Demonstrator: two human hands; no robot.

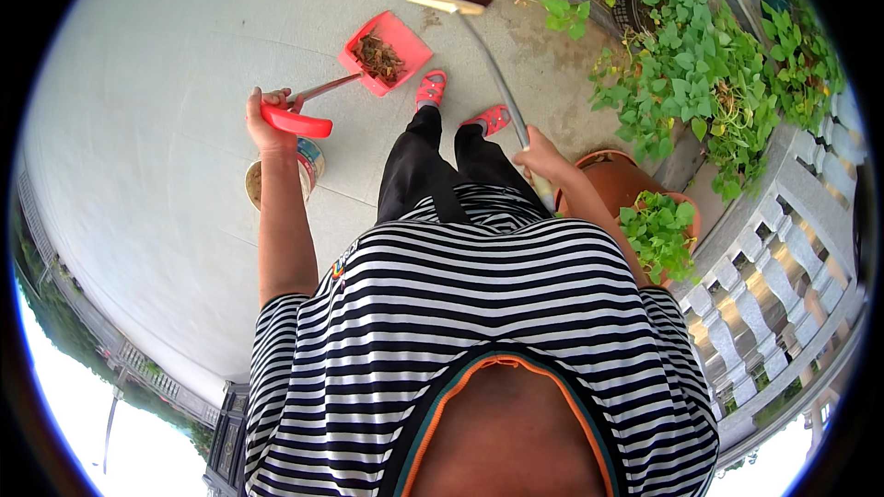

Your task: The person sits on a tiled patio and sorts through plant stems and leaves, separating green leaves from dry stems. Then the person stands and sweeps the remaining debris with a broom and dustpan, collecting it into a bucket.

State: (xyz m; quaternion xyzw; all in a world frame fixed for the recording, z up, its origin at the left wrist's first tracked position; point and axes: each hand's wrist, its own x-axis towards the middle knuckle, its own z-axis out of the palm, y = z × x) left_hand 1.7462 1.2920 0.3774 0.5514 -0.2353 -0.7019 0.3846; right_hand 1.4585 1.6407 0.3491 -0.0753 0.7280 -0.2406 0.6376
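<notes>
My left hand (269,118) is closed round the handle of a long-handled red dustpan (402,40), just above its red grip end. Dry brown leaves and debris (378,57) lie heaped in the pan, which is tilted on or close to the floor ahead of my feet. In my right hand (543,155) is the pale lower end of a broom's grey stick (498,74). The broom head, cream with dark bristles, is out to the right of the dustpan, apart from it and slightly blurred; whether it touches the floor I cannot tell.
Below my left forearm stands a bucket (311,161) with a round container beside it. Leafy green plants (681,83) spread along the right side. Brown plant pots (612,179) stand by my right leg. A pale stone balustrade (764,267) runs behind them. Grey concrete floor (166,83) stretches left.
</notes>
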